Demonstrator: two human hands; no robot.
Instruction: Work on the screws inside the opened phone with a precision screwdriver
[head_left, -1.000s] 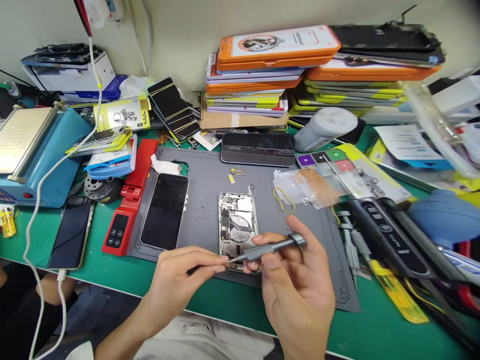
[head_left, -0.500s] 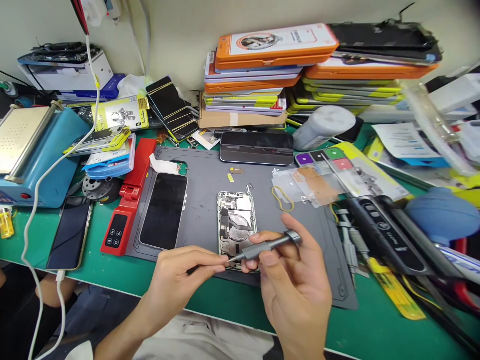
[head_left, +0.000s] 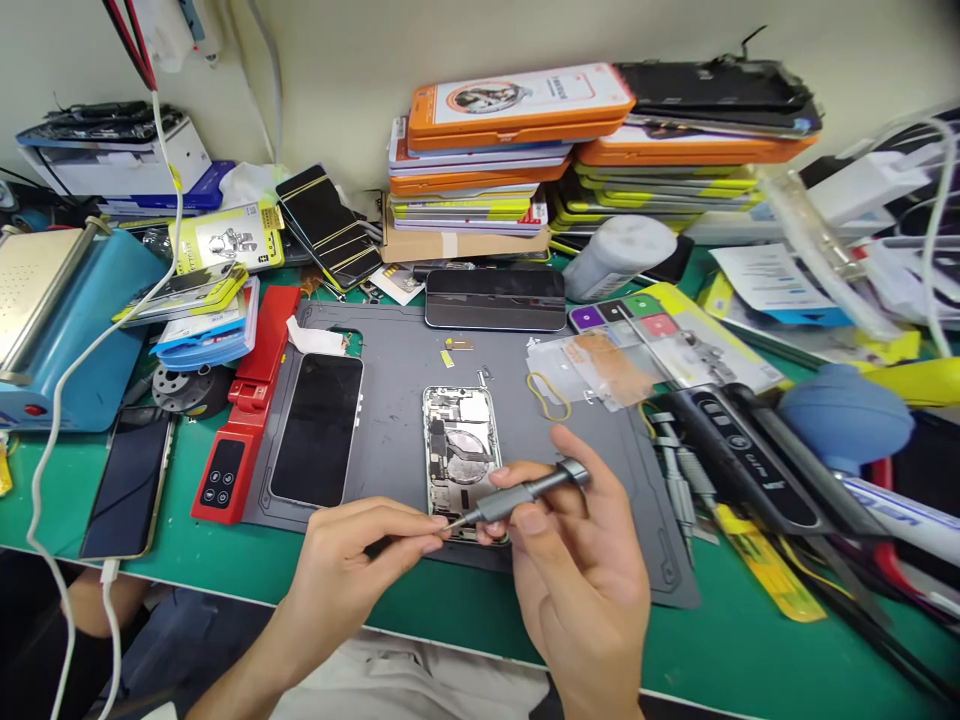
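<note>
A dark grey precision screwdriver (head_left: 517, 499) lies across the fingers of my right hand (head_left: 581, 570), its capped end against the raised forefinger and its bit pointing left. My left hand (head_left: 367, 560) is closed in a pinch right at the bit's tip; whatever sits between thumb and forefinger is too small to make out. Just behind both hands, an opened phone (head_left: 461, 440) lies on the grey mat (head_left: 394, 400) with its inner parts bare. My fingers and the screwdriver hide its lower end.
Left of the opened phone lie a dark phone screen (head_left: 319, 430) and a red clamp tool (head_left: 244, 420). Another black phone (head_left: 495, 299) rests behind. Small parts (head_left: 454, 348) and a yellow rubber band (head_left: 547, 395) are on the mat. Tools and a blue air blower (head_left: 847, 415) crowd the right.
The whole view has shifted slightly, so the bench contents appear further left. Both hands keep the same pose, with the screwdriver tip still at the left fingertips.
</note>
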